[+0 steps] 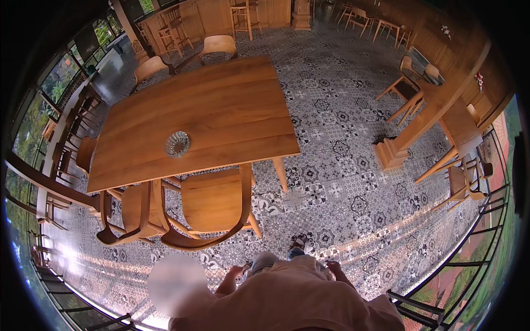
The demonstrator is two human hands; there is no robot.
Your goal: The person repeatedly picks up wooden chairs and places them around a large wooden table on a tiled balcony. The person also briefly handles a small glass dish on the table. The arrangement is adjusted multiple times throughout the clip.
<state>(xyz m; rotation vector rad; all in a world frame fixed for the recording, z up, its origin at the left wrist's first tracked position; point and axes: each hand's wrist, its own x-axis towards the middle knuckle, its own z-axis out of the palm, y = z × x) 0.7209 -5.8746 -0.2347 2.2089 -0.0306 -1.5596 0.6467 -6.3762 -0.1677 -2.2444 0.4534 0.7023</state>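
Both arms hang down beside my body. My left hand (237, 271) is at my left side, below the wooden armchair (212, 202) in the picture; its fingers are too small to read. Over the patterned floor by my right thigh hangs my right hand (333, 266), partly hidden by the light shirt, and its grip cannot be made out. Neither hand visibly touches any furniture. In front of me and to the left stands a wooden table (232, 111) with a round ribbed glass dish (177, 144) on it, which looks like an ashtray.
A second armchair (136, 207) stands beside the first at the table's near side. To the right are a wooden post (430, 124) with a stepped base and a side table (461, 128) with chairs. Black metal railing (476, 265) runs along the edge. Bar stools (172, 35) stand far back.
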